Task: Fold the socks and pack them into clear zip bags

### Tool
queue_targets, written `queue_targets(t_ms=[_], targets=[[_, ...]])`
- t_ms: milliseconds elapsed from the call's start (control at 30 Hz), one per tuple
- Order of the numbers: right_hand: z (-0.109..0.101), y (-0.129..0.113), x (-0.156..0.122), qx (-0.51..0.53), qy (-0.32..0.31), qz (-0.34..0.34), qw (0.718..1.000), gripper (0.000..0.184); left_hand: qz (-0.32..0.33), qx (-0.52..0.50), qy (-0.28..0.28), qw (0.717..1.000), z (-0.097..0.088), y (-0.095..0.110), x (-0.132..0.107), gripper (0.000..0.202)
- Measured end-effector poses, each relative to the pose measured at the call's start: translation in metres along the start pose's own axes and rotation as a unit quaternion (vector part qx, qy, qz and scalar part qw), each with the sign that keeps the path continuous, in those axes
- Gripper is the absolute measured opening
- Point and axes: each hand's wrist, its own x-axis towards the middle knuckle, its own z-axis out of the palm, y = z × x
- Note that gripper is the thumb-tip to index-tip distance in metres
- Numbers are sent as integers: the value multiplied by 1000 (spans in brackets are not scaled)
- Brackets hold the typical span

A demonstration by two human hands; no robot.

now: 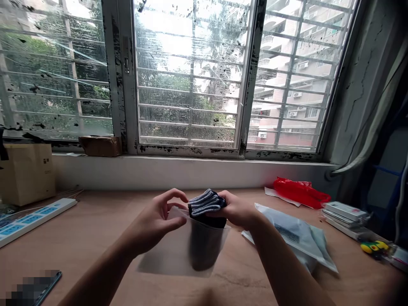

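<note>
table: light wood-grain table (79, 250) runs across the whole view under a white window sill, with a barred glass window (191, 76) behind it.

far left: white power strip with blue switches (35, 221) lies on the table, tan cardboard box (27, 174) stands just behind it, small brown cardboard box (100, 146) sits on the sill.

left hand: left hand (156, 214) is at the left side of the bundle, fingers (177, 196) curled, thumb and fingertips pinching the near rim of the bag, just beside the socks.

socks: folded navy-and-grey striped socks (207, 203) sit at the bag mouth between the hands, top part sticking out, lower part dark inside the bag. long axis runs roughly left to right, tilted slightly up toward the left.

bag: clear plastic bag (205, 250) lies below the socks, its mouth held up and open around them, its lower part flat on the table.

right hand: right hand (237, 208) is the nearer hand, fingers (221, 199) pressed together on the right end of the socks, touching them; thumb hidden.

right of hands: grey-white plastic mailer with a barcode label (296, 238), red plastic bag (301, 193) behind it, stack of flat white boxes (346, 216), yellow-green plastic item (374, 247) near the table edge.
</note>
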Motion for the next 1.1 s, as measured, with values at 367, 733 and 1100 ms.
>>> queue_targets(t_ms=[367, 733, 1100], targets=[[-1, 6, 3, 10, -9, -51, 999, 25, -105, 14, 95, 990, -7, 2, 1, 34], [15, 5, 8, 31, 12, -40, 999, 36, -60, 1, 144, 988, -2, 10, -3, 32], [32, -1, 9, -26, 37, -2, 999, 25, -16, 33, 160, 986, -2, 10, -5, 29]])
